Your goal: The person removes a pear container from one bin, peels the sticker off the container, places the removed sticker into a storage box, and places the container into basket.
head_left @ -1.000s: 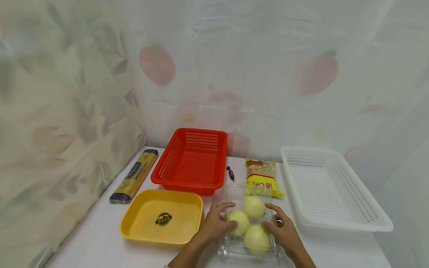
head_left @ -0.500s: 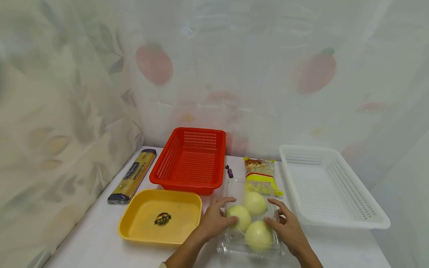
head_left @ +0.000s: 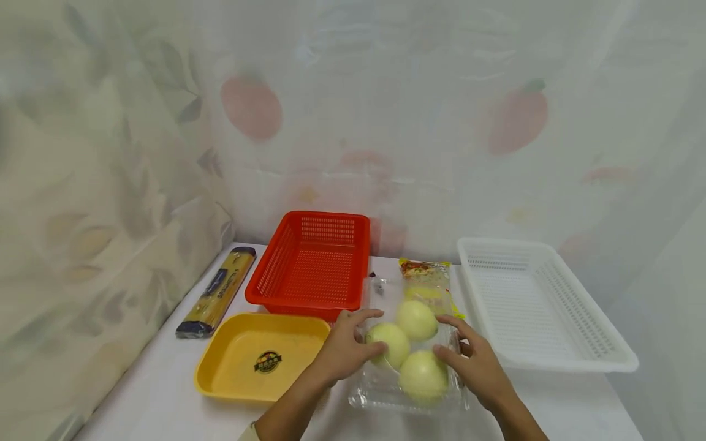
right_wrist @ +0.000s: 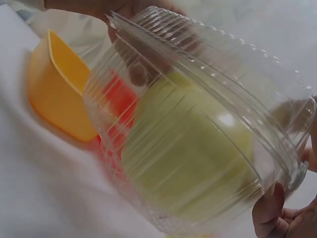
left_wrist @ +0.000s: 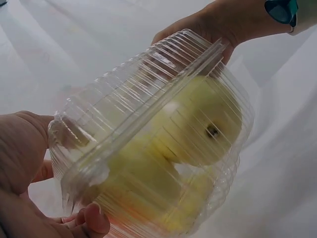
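Both hands hold a clear plastic clamshell box [head_left: 380,392] with three round, pale-green fruits [head_left: 416,320] in it. My left hand [head_left: 347,349] grips its left side and my right hand [head_left: 475,367] its right side, thumbs over the top in the head view. The left wrist view shows the closed lid seam of the box [left_wrist: 143,119] and a dark stem end on one fruit [left_wrist: 198,124]. From the right wrist, the box [right_wrist: 218,99] appears tilted and clear of the table, with the fingertips [right_wrist: 267,208] of my right hand curled under its edge.
Left of the box stand a yellow tray [head_left: 237,324] and a red basket [head_left: 364,257]. A spaghetti pack [head_left: 220,291] lies at the far left. A white basket [head_left: 480,318] is on the right. Behind the box lies a yellow-ended food bag [head_left: 425,269], partly covered by it.
Both hands have raised the box slightly and shifted it back. It now overlaps more of the food bag and nearly hides the small purple-wrapped candy.
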`<action>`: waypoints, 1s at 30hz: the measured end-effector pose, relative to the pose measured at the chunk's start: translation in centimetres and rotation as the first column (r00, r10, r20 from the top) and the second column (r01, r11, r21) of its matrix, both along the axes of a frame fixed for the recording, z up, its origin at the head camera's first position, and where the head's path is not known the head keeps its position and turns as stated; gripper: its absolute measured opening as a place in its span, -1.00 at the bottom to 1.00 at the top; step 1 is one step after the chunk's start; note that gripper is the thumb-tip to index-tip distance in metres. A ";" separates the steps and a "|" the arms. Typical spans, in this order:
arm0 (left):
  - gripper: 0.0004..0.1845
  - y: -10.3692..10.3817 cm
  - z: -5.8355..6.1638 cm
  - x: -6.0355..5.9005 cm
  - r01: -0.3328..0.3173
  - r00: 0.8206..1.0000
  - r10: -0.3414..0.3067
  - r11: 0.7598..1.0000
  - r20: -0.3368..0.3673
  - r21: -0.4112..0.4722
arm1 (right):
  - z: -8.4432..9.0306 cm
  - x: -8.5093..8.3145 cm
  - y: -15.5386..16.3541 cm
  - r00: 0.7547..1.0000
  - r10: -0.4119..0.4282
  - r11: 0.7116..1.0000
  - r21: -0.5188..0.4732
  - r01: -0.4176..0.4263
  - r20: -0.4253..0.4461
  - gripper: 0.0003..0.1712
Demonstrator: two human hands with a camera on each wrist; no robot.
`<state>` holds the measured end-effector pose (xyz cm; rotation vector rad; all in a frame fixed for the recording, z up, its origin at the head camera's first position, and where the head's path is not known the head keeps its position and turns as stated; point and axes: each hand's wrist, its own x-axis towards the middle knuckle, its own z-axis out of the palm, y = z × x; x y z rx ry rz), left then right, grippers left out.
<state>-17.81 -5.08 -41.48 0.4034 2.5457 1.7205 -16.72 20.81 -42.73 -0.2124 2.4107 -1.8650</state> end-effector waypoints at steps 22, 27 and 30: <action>-0.45 -4.0 7.2 -3.3 0.022 1.000 -0.023 0.999 0.012 0.032 | 7.5 -3.9 -3.4 0.989 0.081 0.992 0.111 -0.068 -0.123 -0.42; -0.43 -5.4 8.6 -4.9 0.035 0.998 -0.038 0.998 0.054 0.055 | 8.5 -5.8 -4.9 0.987 0.082 0.989 0.138 -0.062 -0.141 -0.41; -0.44 -6.3 9.1 -5.9 0.020 0.997 -0.023 0.999 0.072 0.040 | 8.9 -6.9 -5.9 0.988 0.094 0.988 0.132 -0.078 -0.123 -0.40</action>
